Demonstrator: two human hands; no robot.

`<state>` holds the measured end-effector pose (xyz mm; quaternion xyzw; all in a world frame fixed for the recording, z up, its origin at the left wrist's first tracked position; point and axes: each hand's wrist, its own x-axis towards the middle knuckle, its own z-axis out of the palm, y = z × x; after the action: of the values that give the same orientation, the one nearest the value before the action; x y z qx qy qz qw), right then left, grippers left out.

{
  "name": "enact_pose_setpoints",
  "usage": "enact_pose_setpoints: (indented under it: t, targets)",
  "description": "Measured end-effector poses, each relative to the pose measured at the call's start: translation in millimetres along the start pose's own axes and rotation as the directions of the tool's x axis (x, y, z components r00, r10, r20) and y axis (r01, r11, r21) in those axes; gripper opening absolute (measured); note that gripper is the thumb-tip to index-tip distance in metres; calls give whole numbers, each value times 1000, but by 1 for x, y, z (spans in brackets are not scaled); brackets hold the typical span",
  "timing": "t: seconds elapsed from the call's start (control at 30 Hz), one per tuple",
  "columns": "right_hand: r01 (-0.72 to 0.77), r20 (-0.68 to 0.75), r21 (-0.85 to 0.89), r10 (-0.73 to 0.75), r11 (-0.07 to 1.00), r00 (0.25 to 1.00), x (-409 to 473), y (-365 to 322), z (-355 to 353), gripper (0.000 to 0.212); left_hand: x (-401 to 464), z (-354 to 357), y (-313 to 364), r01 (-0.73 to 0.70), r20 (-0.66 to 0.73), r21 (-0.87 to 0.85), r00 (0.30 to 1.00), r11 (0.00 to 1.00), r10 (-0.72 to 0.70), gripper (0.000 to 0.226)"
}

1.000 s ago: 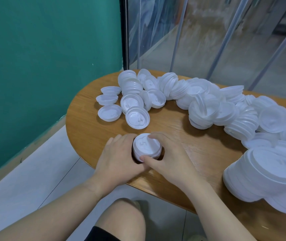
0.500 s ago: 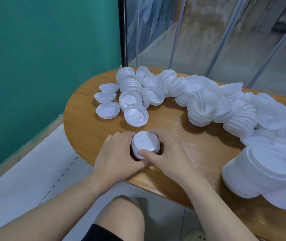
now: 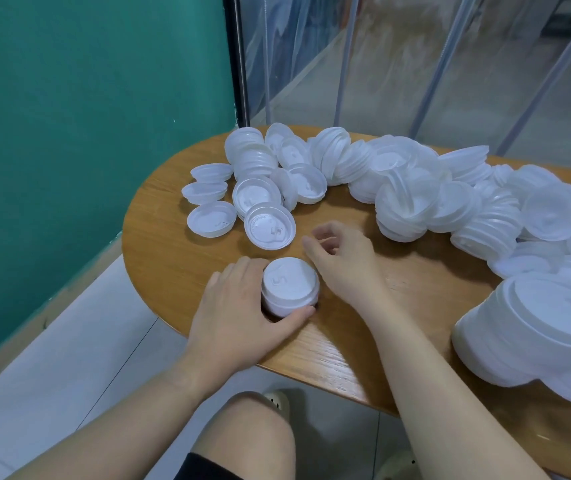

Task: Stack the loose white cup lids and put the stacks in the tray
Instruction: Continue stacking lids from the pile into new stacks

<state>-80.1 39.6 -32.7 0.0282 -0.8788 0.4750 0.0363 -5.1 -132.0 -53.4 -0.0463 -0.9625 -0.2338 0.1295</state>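
A short stack of white cup lids (image 3: pixel 289 285) stands near the front edge of the wooden table (image 3: pixel 180 244). My left hand (image 3: pixel 239 317) holds the stack from the left, thumb curled round its front. My right hand (image 3: pixel 343 261) is off the stack, just right of and beyond it, fingers loosely curled and holding nothing. A single lid (image 3: pixel 269 226) lies a short way ahead of the stack. Several more loose lids (image 3: pixel 405 202) are heaped across the table's back and right. No tray is in view.
A large pile of stacked lids (image 3: pixel 540 327) fills the near right corner. A teal wall (image 3: pixel 86 116) is at left, clear plastic curtain strips (image 3: pixel 381 64) hang behind the table. My knee (image 3: pixel 242 434) is below the table edge.
My right hand has let go of the stack and moved up and to the right. My left hand still holds the stack.
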Motion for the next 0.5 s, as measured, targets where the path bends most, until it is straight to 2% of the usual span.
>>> enact_pose_setpoints:
  t: [0.1,0.17,0.37,0.5]
  targets:
    - [-1,59,-135,9,991,998,26,-2,8,44,1,1,-2,-8,8,15,1000,1000,8,74]
    - [0,98,-166,17,986,995,39,-6,16,47,2,1,-2,-7,9,18,1000,1000,7,74]
    - [21,84,-133,-10,991,996,53,-3,34,14,2,0,-1,-3,16,29,1000,1000,2,70]
    - [39,2,-67,-39,997,999,47,-2,18,9,1,-1,-1,-1,15,25,1000,1000,1,71]
